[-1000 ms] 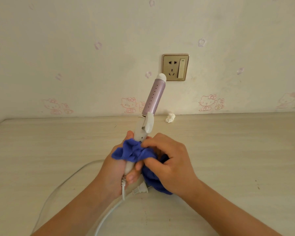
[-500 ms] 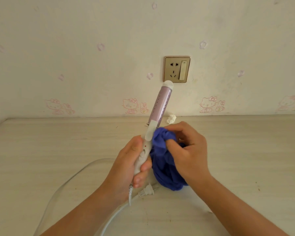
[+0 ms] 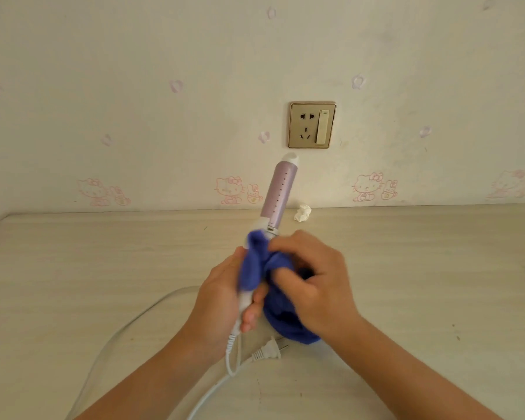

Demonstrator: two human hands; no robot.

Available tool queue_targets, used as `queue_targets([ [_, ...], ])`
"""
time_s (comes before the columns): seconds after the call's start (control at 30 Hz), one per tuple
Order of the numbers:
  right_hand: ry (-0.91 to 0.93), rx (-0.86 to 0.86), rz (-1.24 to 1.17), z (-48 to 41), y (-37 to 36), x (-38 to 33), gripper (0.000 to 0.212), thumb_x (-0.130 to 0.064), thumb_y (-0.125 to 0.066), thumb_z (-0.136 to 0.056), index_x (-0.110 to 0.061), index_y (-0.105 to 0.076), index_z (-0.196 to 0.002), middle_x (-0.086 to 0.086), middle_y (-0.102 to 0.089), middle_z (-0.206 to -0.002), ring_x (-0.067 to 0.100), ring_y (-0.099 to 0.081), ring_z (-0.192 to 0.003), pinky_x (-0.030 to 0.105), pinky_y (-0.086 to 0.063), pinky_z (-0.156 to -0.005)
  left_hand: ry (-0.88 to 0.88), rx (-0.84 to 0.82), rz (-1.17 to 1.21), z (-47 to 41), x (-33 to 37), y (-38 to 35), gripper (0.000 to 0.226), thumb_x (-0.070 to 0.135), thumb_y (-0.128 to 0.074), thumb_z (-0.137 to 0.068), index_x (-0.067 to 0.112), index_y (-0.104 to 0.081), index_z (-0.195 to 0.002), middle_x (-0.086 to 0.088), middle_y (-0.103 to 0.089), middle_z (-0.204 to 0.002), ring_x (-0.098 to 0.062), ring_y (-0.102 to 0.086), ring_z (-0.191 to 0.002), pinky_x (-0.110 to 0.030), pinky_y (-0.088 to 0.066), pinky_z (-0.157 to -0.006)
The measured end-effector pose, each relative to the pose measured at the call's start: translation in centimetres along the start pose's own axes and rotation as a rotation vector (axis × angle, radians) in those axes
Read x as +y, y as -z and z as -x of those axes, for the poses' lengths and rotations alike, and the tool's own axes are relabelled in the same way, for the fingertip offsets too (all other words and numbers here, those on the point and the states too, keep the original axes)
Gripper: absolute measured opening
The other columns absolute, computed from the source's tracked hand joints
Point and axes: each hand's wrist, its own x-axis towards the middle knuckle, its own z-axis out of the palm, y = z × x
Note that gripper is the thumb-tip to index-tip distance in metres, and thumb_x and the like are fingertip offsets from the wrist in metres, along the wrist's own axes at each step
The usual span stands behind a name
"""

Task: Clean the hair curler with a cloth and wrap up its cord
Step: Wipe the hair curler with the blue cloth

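Closest to me, the thin white power cord (image 3: 217, 388) curves across the pale wood-grain tabletop (image 3: 103, 268) between my forearms, and another stretch of it arcs away to my left. Its white two-pin plug (image 3: 269, 353) lies flat on the table, unplugged, just below my hands. My left hand (image 3: 219, 301) is wrapped around the white handle of the hair curler (image 3: 279, 189), fingers curled round it, with the cord's ribbed end coming out just under my little finger. My right hand (image 3: 319, 286) is bunched around the soft blue cloth (image 3: 255, 265), fingers and thumb pinching it against the top of the handle, right where the handle meets the barrel; the rest of the cloth hangs down under my palm towards the plug. The curler is held above the table, tilted a little to the right, its lilac metallic barrel with a row of small dots rising clear of the cloth and ending in a white rounded tip. Past it, a small crumpled white tissue (image 3: 302, 213) sits at the far edge of the table against the wall. Above that, a gold-framed wall socket with a switch (image 3: 312, 124) is set into cream wallpaper printed with pink cartoon cats (image 3: 229, 189).
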Motion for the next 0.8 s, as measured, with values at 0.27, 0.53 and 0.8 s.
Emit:
queue_targets([
  [0.27,-0.005,0.082,-0.023,-0.7,1.4,0.3,0.035,0.000,-0.061,-0.079,-0.027,-0.075,-0.098,-0.012,-0.069,-0.083,0.011,-0.064,-0.072,0.016,-0.046,-0.069,0.035,-0.210,0.177,0.3,-0.5,0.8,0.066,0.060,-0.037,-0.101,-0.002,-0.058,-0.104,-0.010,-0.042,-0.061,-0.015,-0.035,-0.037,-0.022,-0.030,-0.035],
  [0.53,0.083,-0.143,0.048,0.7,-1.1,-0.2,0.034,-0.004,-0.064,-0.075,-0.027,-0.076,-0.097,-0.013,-0.063,-0.081,0.007,-0.061,-0.073,0.015,-0.045,-0.070,-0.059,-0.047,-0.065,-0.8,0.4,1.2,0.058,0.069,-0.057,-0.083,0.016,-0.061,-0.061,-0.006,-0.044,-0.044,-0.017,-0.040,-0.034,-0.025,-0.036,-0.037],
  [0.8,-0.013,0.064,0.006,-0.3,0.9,0.7,0.032,-0.006,-0.062,-0.079,-0.027,-0.076,-0.098,-0.010,-0.070,-0.086,0.014,-0.066,-0.077,0.018,-0.050,-0.072,0.209,0.028,-0.240,-3.6,-0.8,0.6,0.042,0.009,-0.034,-0.112,0.012,-0.049,-0.073,-0.008,-0.046,-0.065,-0.014,-0.052,-0.041,-0.025,-0.041,-0.053],
])
